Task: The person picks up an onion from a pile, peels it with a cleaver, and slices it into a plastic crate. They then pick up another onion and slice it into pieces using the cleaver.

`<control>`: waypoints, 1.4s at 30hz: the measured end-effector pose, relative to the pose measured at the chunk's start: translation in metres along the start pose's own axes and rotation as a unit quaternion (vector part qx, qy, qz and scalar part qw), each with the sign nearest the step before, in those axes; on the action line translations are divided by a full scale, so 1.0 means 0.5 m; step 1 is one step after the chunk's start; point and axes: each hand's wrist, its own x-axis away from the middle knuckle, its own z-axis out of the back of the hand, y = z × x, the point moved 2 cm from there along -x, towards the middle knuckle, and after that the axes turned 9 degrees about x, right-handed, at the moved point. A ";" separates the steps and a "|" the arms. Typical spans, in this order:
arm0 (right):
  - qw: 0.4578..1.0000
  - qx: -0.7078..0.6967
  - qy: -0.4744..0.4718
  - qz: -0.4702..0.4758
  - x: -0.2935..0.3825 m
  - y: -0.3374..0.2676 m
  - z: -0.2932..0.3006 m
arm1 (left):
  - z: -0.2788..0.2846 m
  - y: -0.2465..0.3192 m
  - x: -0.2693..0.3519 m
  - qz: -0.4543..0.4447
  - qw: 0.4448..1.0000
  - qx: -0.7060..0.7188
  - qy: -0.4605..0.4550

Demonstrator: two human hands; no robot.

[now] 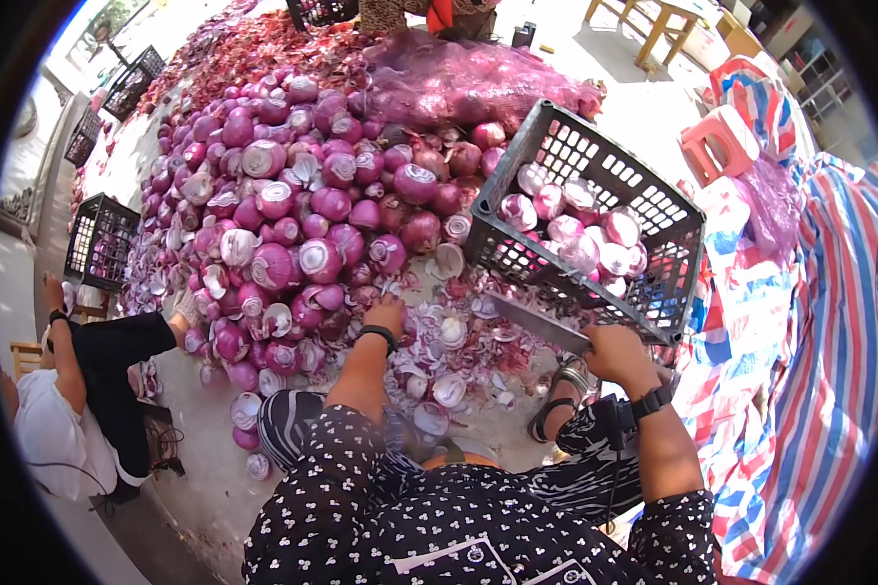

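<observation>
My left hand (pixel 386 316) rests at the near edge of a large heap of red onions (pixel 293 212), its fingers among the onions; whether it grips one cannot be told. My right hand (pixel 618 355) is closed round the handle of a knife with a broad metal blade (pixel 538 322), which points left over the scraps. A black plastic crate (pixel 585 219) stands tilted just beyond the knife, holding several peeled onions (pixel 582 241). Onion skins and trimmed ends (pixel 453 333) lie on the ground between my hands.
A pink mesh sack (pixel 468 77) of onions lies behind the heap. Striped plastic sheeting (pixel 827 329) and a pink stool (pixel 717 145) are at right. Another person (pixel 66 417) sits at far left near a black crate (pixel 102 241). Someone else is partly visible at the top.
</observation>
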 end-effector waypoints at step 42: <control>0.805 -0.116 0.559 0.159 0.204 -0.124 0.141 | 0.377 0.367 0.297 -0.321 0.731 0.600 0.041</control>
